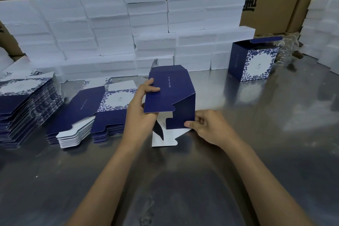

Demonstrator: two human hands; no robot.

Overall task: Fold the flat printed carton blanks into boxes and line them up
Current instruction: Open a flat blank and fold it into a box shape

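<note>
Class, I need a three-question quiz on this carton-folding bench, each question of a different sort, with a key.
1. True or false: one folded box already stands on the steel table.
2. Which hand pinches the lower corner of the half-folded carton? A left hand, B right hand.
3. Fill in: the stacks of flat carton blanks lie to the person's ____.

Key: 1 true; 2 B; 3 left.
</note>
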